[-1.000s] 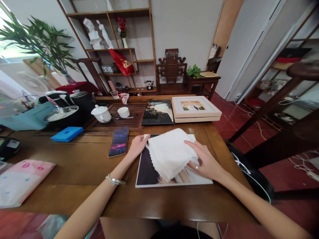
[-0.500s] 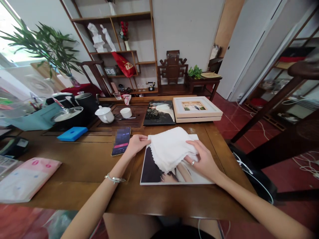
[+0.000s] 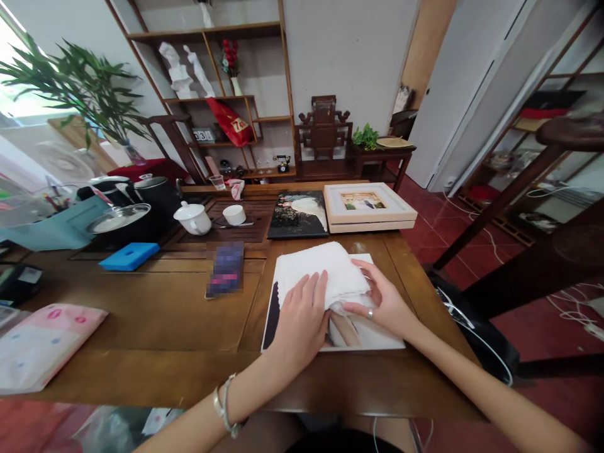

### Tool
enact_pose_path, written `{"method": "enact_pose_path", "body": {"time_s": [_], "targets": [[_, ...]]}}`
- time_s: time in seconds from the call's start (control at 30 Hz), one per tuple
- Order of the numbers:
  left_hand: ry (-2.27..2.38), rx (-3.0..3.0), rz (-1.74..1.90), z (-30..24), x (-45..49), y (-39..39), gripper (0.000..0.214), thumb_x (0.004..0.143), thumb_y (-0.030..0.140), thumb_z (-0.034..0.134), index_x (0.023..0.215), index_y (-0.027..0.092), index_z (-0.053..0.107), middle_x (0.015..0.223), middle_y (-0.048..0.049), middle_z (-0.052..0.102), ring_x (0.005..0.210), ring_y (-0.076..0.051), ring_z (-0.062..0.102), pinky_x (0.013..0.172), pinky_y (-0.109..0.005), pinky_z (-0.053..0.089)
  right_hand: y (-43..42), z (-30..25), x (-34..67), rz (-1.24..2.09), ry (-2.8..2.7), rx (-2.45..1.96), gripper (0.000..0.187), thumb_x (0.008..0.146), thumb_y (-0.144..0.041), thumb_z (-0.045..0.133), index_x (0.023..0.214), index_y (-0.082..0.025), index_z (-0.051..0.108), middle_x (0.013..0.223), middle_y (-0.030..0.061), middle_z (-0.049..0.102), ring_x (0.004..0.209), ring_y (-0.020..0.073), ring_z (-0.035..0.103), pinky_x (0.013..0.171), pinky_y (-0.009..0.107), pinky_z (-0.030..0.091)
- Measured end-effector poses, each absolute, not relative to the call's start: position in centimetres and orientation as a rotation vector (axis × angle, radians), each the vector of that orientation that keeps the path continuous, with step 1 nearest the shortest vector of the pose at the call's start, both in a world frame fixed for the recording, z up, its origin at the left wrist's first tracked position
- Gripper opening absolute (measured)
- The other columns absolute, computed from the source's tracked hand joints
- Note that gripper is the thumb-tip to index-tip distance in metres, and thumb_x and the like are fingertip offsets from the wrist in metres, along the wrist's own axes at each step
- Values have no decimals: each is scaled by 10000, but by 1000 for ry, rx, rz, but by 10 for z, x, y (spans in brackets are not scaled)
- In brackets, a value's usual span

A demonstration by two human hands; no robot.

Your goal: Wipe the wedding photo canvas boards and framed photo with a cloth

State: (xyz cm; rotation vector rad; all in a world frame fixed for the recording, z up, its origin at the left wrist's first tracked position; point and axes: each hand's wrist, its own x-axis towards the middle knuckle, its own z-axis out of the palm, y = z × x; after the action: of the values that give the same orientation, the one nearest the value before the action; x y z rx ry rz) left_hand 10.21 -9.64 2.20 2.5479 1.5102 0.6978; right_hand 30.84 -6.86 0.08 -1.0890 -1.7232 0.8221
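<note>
A folded white cloth lies over a photo print or album near the table's front edge. My left hand rests flat on the cloth's near left part, its fingers stretched out. At the right edge of the cloth, my right hand has its thumb and fingers curved around the fabric. The cloth hides most of the picture; a dark area on the left and a pale area on the right still show.
Behind the cloth lie a dark photo panel and a framed photo box. Leftward are a phone, a blue block, a white lidded cup, a small white cup and a pink-and-white packet.
My left hand has let go of the cloth's left corner and moved right onto its top. My right hand stays at the right edge, which is now more folded.
</note>
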Motion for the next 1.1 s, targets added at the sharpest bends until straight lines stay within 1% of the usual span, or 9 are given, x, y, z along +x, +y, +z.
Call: {"method": "enact_pose_path", "body": {"time_s": [0.13, 0.27, 0.37, 0.47, 0.57, 0.7, 0.8, 0.93, 1.1], "targets": [[1685, 2557, 509, 14, 104, -84, 616, 715, 52, 541, 1323, 141, 492, 1187, -203, 604, 1157, -365, 558, 932, -473, 466, -54, -5, 335, 625, -1615, -1244, 471, 850, -434, 631, 1249, -228, 486, 1166, 133, 630, 992, 258, 650, 859, 464, 556], [1660, 2586, 536, 14, 92, -77, 571, 699, 80, 563, 1264, 163, 533, 1087, -175, 595, 1060, -349, 562, 861, -467, 497, -47, -11, 349, 506, -1552, -1427, 481, 823, -421, 631, 1229, -200, 496, 1235, 178, 562, 1035, 297, 622, 742, 456, 592], [1511, 2579, 637, 9, 82, -76, 535, 711, 50, 538, 1240, 135, 550, 1124, -185, 556, 1104, -336, 539, 903, -483, 494, -47, -15, 345, 569, -1632, -1354, 516, 807, -377, 658, 1271, -227, 493, 1391, 172, 468, 1184, 304, 565, 753, 419, 603], [1416, 2610, 683, 4, 71, -76, 532, 717, 4, 504, 1238, 109, 538, 1272, -203, 507, 1230, -329, 492, 1003, -490, 458, -45, -20, 340, 484, -1753, -1291, 497, 821, -333, 660, 1292, -249, 526, 1522, 137, 376, 1339, 317, 448, 927, 489, 545], [1372, 2746, 513, 8, 59, -79, 644, 689, -66, 453, 1303, 125, 496, 1408, -185, 468, 1367, -326, 408, 1068, -471, 425, -41, -27, 339, 478, -1876, -1211, 333, 879, -304, 597, 1205, -244, 618, 1413, 122, 540, 1319, 291, 489, 1088, 547, 407], [1606, 2767, 102, 26, 51, -90, 828, 683, -135, 382, 1434, 213, 391, 1295, -144, 580, 1353, -310, 465, 1017, -439, 473, -36, -30, 341, 482, -1947, -1179, 266, 908, -298, 553, 1138, -247, 676, 1312, 106, 635, 1300, 279, 512, 1113, 555, 378], [1818, 2649, -102, 37, 58, -96, 736, 699, -96, 454, 1379, 187, 451, 1268, -158, 580, 1365, -357, 441, 1013, -446, 471, -36, -30, 341, 466, -1972, -1180, 314, 901, -302, 558, 1188, -233, 665, 1346, 116, 611, 1322, 285, 490, 1120, 560, 367], [1930, 2562, -62, 34, 74, -93, 484, 714, -35, 514, 1170, 120, 561, 1294, -190, 548, 1396, -382, 384, 996, -406, 482, -44, -31, 338, 482, -2022, -1175, 389, 916, -307, 523, 1287, -229, 614, 1437, 123, 531, 1381, 291, 420, 1138, 562, 338], [1951, 2619, 81, 18, 78, -91, 508, 709, -31, 514, 1209, 57, 542, 1470, -276, 404, 1395, -442, 354, 1032, -475, 434, -56, -34, 333, 470, -2061, -1209, 427, 960, -312, 442, 1371, -257, 543, 1495, 105, 464, 1422, 283, 348, 1156, 572, 300]]}}
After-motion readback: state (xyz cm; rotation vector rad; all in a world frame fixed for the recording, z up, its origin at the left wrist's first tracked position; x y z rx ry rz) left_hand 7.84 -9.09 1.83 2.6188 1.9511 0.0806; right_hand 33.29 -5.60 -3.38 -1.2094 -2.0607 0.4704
